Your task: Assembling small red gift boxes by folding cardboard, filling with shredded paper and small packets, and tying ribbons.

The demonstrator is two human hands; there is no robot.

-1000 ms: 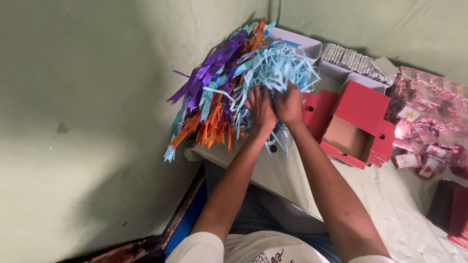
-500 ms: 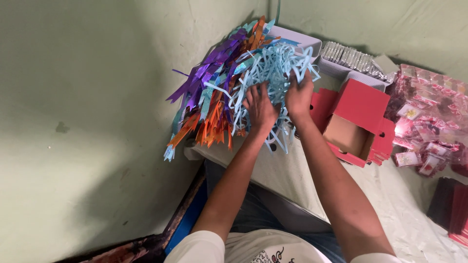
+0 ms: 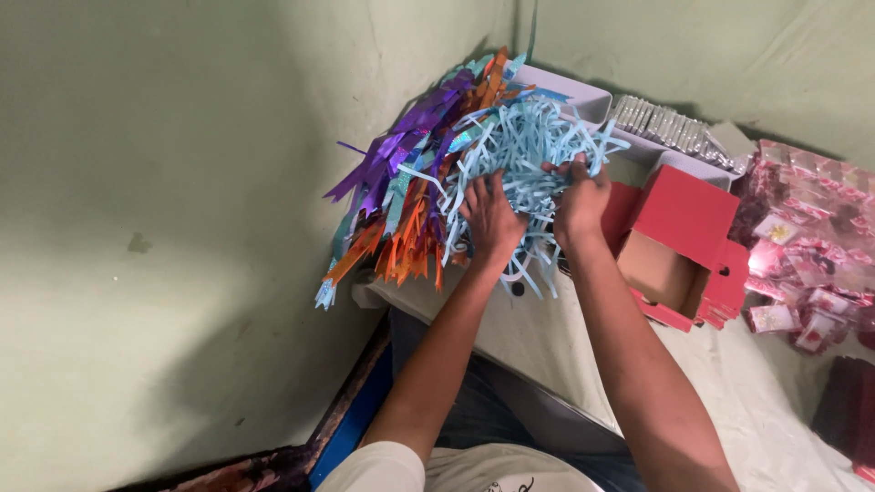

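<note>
A big heap of ribbon strips fills the table's corner: light blue strips (image 3: 524, 150) on top, purple ones (image 3: 401, 146) at the left, orange ones (image 3: 406, 241) hanging over the edge. My left hand (image 3: 492, 219) rests flat on the blue strips with fingers spread. My right hand (image 3: 581, 196) is closed around a bunch of the blue strips, lifting them a little. An open red box (image 3: 684, 246) with a brown inside lies just right of my right wrist.
A white tray (image 3: 583, 96) sits under the heap, against the green wall. Silver packets (image 3: 665, 123) lie behind the box. Pink wrapped packets (image 3: 811, 264) cover the right side. A pale cloth (image 3: 547, 337) covers the table.
My right hand has moved right and up, pulling a bunch of blue strips away from the left hand. The left hand has stayed on the heap.
</note>
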